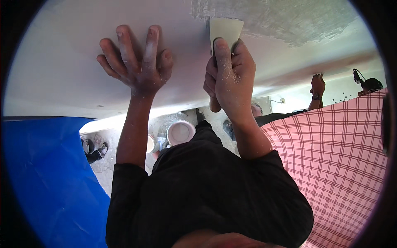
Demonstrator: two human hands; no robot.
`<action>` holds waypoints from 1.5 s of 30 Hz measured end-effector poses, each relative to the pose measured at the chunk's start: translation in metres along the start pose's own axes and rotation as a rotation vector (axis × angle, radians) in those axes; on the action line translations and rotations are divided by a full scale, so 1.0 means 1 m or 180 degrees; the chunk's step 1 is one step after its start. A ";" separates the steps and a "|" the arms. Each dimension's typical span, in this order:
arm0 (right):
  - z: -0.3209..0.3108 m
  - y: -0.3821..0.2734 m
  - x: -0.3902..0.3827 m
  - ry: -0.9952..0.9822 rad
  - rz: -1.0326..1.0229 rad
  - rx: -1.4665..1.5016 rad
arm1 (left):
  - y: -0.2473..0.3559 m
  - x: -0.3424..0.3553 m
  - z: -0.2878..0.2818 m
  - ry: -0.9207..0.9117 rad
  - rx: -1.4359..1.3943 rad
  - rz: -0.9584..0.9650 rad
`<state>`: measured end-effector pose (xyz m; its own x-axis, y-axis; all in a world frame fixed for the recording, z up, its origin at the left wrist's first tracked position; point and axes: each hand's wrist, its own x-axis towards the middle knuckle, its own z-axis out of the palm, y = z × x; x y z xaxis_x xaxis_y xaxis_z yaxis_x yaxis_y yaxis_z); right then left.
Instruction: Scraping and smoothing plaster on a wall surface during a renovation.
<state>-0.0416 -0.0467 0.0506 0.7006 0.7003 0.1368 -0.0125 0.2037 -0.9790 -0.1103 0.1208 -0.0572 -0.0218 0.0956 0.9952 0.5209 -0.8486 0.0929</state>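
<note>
My right hand (233, 78) grips a putty knife (225, 29) by its handle, thumb laid along the blade. The pale, wide blade meets the wall at the lower border of a rough grey patch (289, 18). To the left, my left hand (138, 62) rests against the smooth whitish wall (66, 70) with its fingers spread, holding nothing. White dust and crumbs cling to both hands.
Below stand a round white bucket (180, 132) and a smaller pale container (150, 143). A blue sheet (45, 177) hangs at left, a pink checked cloth (331, 153) at right. Beyond the cloth, another person's hand (317, 87) touches the wall near a dark object with a cord (370, 84).
</note>
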 end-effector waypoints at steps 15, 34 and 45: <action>0.003 -0.007 -0.005 0.0097 0.0039 -0.0115 | -0.003 0.001 -0.004 0.0091 -0.0071 0.0056; -0.014 0.021 -0.037 -0.0716 0.0526 0.0100 | 0.064 0.022 -0.061 -0.1219 -0.2837 -0.1579; -0.085 -0.022 0.010 0.0936 -0.2343 -0.2107 | 0.082 0.066 -0.059 -0.1637 -0.4039 -0.4284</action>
<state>0.0264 -0.1028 0.0607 0.5237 0.3416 0.7804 0.8228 0.0346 -0.5673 -0.1195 0.0267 0.0179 0.5208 0.8352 0.1765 -0.4623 0.1022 0.8808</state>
